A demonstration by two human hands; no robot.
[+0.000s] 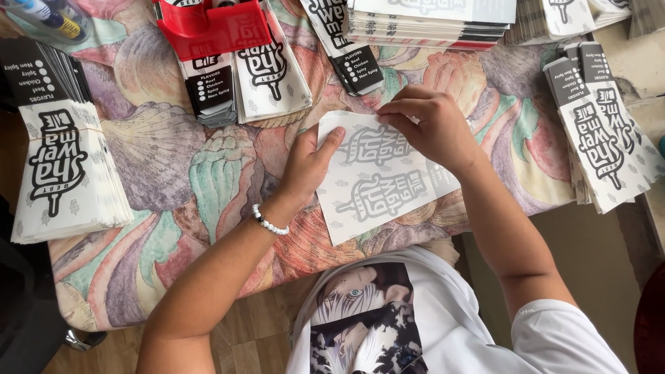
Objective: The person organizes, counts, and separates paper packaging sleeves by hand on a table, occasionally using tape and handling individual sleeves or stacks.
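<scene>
A person in a white printed T-shirt [443,325] bends over a tabletop [173,180] draped in a cloth patterned with seashells, working a flat white paper sleeve [377,176] printed in black. The sleeve lies at the near edge of the tabletop, directly in front of the person, tilted slightly. The left hand [308,166], a white beaded bracelet [269,221] at its wrist, presses down on the sleeve's left edge, thumb stretched up along the paper and fingers curled loosely, not closed around anything. The right hand [433,125] rests on the sleeve's upper right corner, its fingertips pinching the top edge of the paper. Around the sleeve, bundles of matching printed sleeves are stacked: one pile [66,166] well to its left, another [603,131] to its right, and more [270,69] beyond it toward the far side of the tabletop. A red plastic holder [211,28] sits on the stacks beyond the sleeve, up and to its left.
</scene>
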